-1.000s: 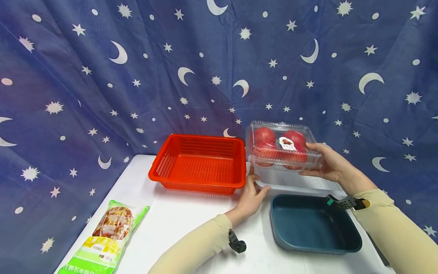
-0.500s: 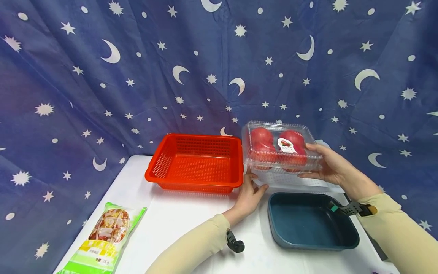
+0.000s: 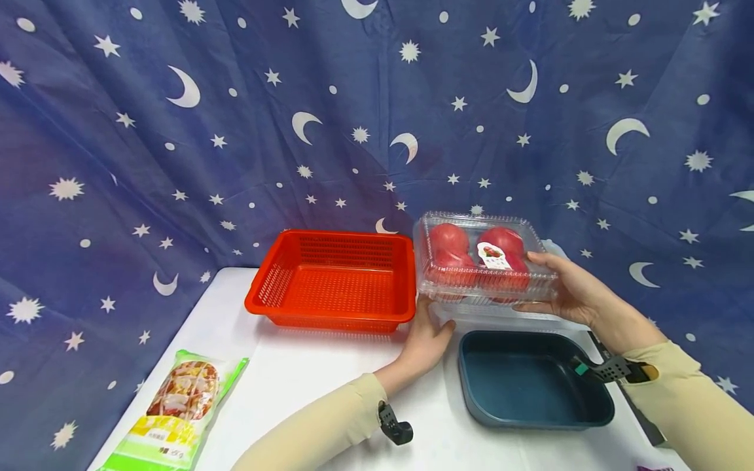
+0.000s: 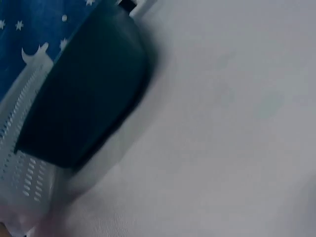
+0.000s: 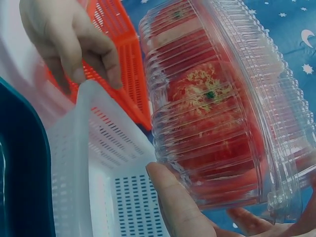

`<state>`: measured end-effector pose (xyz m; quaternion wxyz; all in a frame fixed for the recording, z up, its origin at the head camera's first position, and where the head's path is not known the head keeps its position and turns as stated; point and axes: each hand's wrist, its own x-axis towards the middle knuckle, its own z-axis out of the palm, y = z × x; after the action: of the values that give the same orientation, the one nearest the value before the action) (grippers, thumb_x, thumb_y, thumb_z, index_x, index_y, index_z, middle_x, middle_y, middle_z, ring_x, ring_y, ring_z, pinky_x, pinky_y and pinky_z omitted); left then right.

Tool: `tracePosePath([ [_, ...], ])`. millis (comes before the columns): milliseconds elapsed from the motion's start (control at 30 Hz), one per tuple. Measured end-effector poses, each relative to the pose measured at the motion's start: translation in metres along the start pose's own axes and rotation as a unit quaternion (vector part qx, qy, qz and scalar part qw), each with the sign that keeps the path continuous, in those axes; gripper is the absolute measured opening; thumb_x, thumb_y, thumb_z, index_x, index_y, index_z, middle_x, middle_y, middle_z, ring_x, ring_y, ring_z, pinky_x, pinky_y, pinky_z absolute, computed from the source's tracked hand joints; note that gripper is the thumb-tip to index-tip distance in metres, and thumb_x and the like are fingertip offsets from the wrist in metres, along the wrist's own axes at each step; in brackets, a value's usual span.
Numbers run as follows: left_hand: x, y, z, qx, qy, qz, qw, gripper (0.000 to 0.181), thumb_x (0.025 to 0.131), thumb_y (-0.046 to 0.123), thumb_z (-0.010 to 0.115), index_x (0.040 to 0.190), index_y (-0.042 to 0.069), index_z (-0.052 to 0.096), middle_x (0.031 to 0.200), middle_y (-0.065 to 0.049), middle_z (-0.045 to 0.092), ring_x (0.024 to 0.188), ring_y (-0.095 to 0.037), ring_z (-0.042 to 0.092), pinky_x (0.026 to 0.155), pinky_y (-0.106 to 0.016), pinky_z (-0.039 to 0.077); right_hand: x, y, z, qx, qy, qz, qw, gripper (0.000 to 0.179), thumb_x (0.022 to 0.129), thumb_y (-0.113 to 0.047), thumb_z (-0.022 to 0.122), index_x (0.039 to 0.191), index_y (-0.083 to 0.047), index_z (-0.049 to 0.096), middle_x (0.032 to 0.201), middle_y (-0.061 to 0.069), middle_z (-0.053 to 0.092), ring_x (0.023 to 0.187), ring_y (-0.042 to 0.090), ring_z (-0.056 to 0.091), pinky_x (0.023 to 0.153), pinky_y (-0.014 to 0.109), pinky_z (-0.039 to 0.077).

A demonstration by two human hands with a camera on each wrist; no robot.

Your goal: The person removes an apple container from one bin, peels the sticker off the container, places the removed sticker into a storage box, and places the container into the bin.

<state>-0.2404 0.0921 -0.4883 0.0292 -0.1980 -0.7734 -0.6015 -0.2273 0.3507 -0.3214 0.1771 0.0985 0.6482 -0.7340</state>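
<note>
My right hand (image 3: 580, 291) grips the right end of a clear plastic fruit box (image 3: 480, 258), its thumb in front and fingers behind. Several round red fruits (image 5: 210, 113) show through the ribbed plastic. The box is held above a white perforated basket (image 5: 74, 163), hiding much of it in the head view. My left hand (image 3: 425, 340) is at that basket's near left corner, beside the red basket (image 3: 341, 320). In the right wrist view, its loosely bent fingers hang at the white corner; whether they touch it I cannot tell.
A dark teal tub (image 3: 533, 379) stands in front of the white basket. On the left of the white table (image 3: 306, 386) lies a green and yellow food bag (image 3: 182, 399). A blue curtain (image 3: 330, 131) with moons and stars hangs behind.
The fruit box has come slightly lower over the white basket. The left hand's fingers have shifted from the basket's rim toward the gap beside the red basket. The head view has turned slightly right.
</note>
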Motion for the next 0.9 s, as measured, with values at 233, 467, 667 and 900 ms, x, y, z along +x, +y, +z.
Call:
tracePosePath([
  [233,-0.037,0.025,-0.024,-0.054,-0.084,-0.044,0.9941,0.058,0.100,0.010,0.052,0.153,0.009,0.027,0.169,-0.009,0.010,0.152,-0.029,0.024,0.121,-0.047,0.026,-0.007,0.003,0.000,-0.008,-0.002,0.000,1.0000,0.071,0.102,-0.047,0.058,0.154,-0.027,0.014,0.127,0.004,0.050,0.108,0.028,0.065,0.094,0.058,0.051],
  [467,-0.060,0.046,-0.075,-0.133,-0.064,-0.096,0.9844,0.050,0.101,0.014,0.042,0.150,0.003,0.038,0.160,-0.015,0.034,0.145,-0.035,0.037,0.117,-0.050,0.034,-0.015,0.011,0.009,-0.034,0.000,-0.003,0.9994,0.067,0.101,-0.048,0.058,0.151,-0.027,0.018,0.129,0.005,0.047,0.113,0.027,0.060,0.095,0.058,0.051],
  [667,-0.063,0.062,-0.115,-0.214,-0.059,-0.108,0.9690,0.060,0.109,0.033,0.036,0.160,0.005,0.020,0.166,-0.018,0.019,0.145,-0.042,0.037,0.115,-0.050,0.037,-0.020,0.017,0.023,-0.045,-0.015,0.004,0.9989,0.061,0.101,-0.048,0.057,0.148,-0.024,0.024,0.127,0.004,0.051,0.114,0.027,0.058,0.095,0.057,0.052],
  [900,-0.062,0.076,-0.140,-0.238,-0.049,-0.106,0.9643,0.076,0.107,0.052,0.039,0.165,0.019,0.003,0.170,-0.010,0.008,0.147,-0.037,0.036,0.108,-0.049,0.047,-0.026,0.024,0.042,-0.042,-0.052,-0.018,0.9976,0.069,0.103,-0.043,0.055,0.155,-0.022,0.016,0.129,0.006,0.051,0.113,0.030,0.060,0.093,0.060,0.051],
])
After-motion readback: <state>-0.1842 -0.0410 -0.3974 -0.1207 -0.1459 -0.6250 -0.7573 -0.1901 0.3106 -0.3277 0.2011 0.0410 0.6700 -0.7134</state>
